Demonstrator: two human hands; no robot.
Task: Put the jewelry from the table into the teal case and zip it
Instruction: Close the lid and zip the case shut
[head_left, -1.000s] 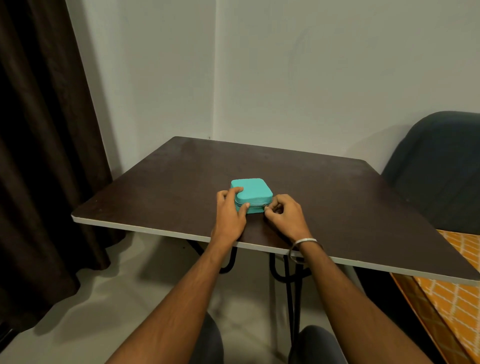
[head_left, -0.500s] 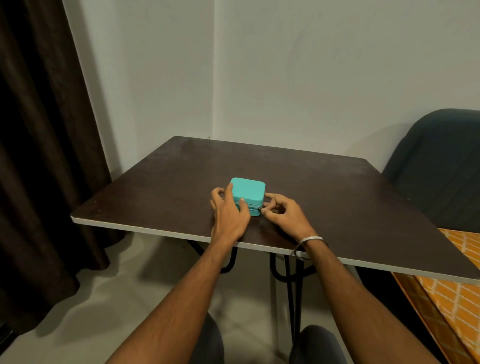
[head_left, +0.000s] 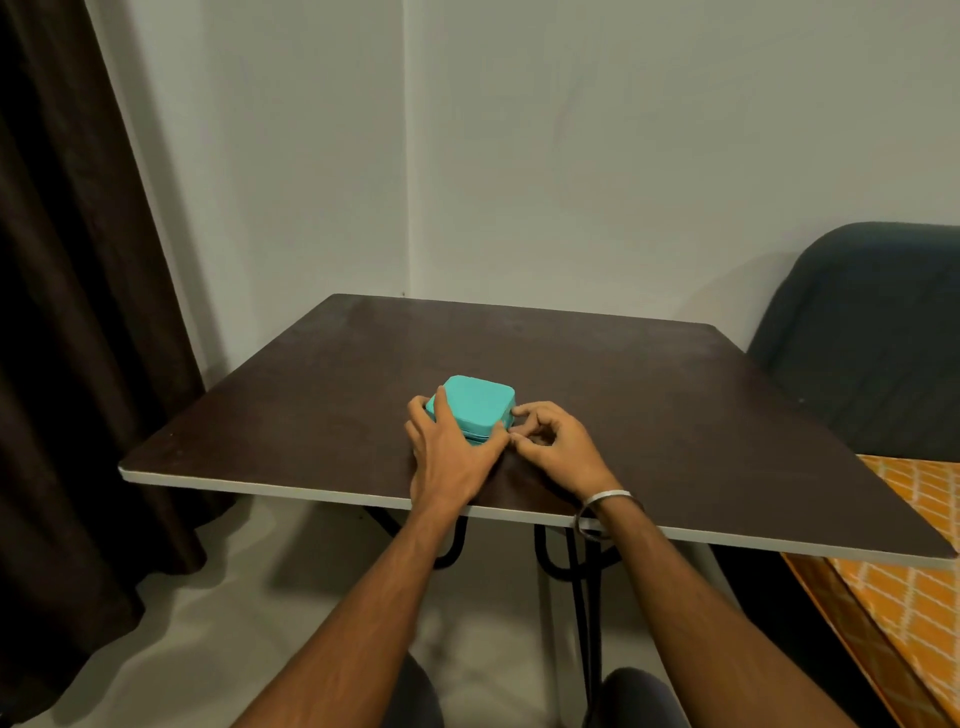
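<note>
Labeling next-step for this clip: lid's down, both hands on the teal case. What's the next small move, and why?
Probably draw the zipper on around the teal case: the right hand pinches at its near right corner, the left hand steadies it, and no jewelry lies on the table.

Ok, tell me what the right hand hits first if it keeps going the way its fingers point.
The right hand points left at the teal case; its fingertips look already at the case's right edge, so the case comes first, then probably the left hand.
</note>
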